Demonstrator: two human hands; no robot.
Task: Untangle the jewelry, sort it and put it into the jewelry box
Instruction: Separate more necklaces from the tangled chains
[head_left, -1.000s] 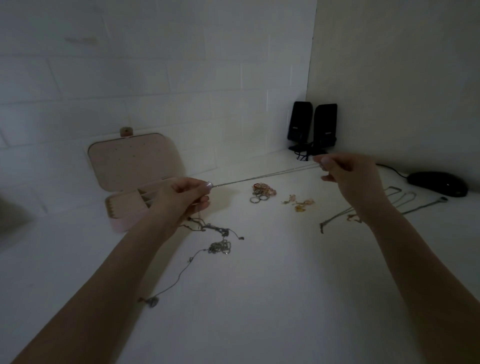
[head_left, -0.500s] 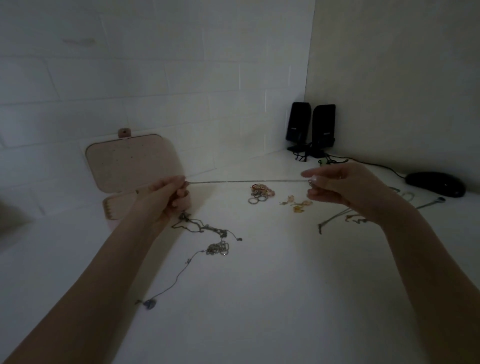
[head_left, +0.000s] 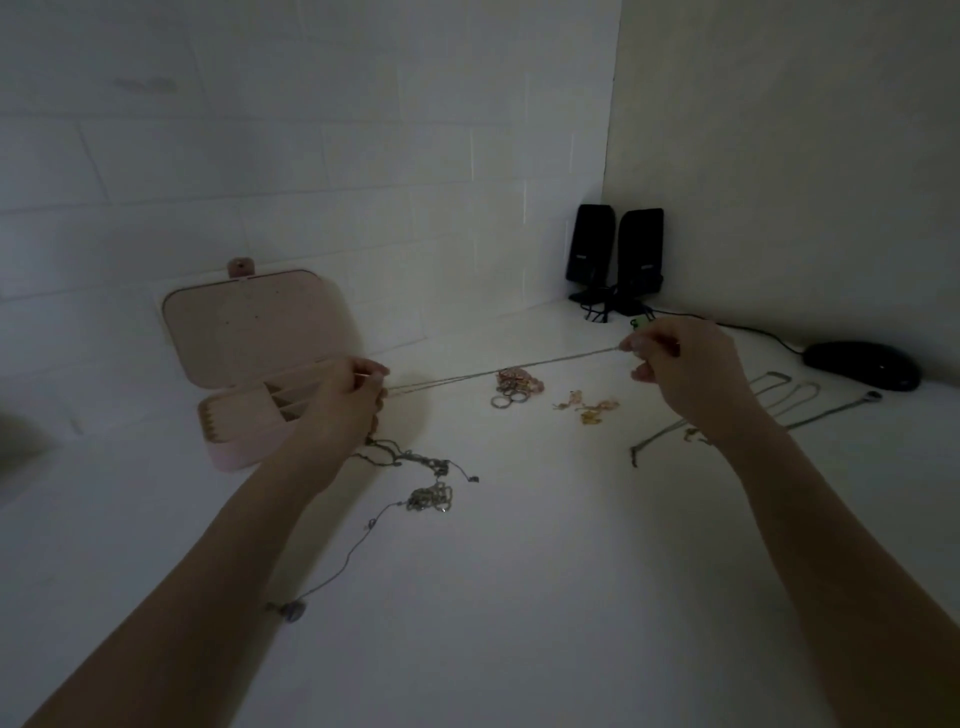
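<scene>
A thin silver chain (head_left: 498, 371) is stretched taut above the white table between my two hands. My left hand (head_left: 347, 400) pinches one end just in front of the open pink jewelry box (head_left: 234, 447), whose lid (head_left: 249, 322) leans back on the wall. My right hand (head_left: 680, 364) pinches the other end, higher and to the right. Below my left hand lies a tangle of dark and silver chains (head_left: 426, 483), with one long strand ending in a pendant (head_left: 292, 609). A pile of rings (head_left: 514, 387) and small gold pieces (head_left: 589, 408) lie behind the chain.
Several necklaces (head_left: 789, 405) are laid out at the right, partly behind my right forearm. Two black speakers (head_left: 615, 254) stand in the corner, with a cable running to a black mouse (head_left: 862, 364) by the right wall.
Both hands have shifted left with the chain still taut. My left hand now sits in front of the box, and my right hand rose again after dipping.
</scene>
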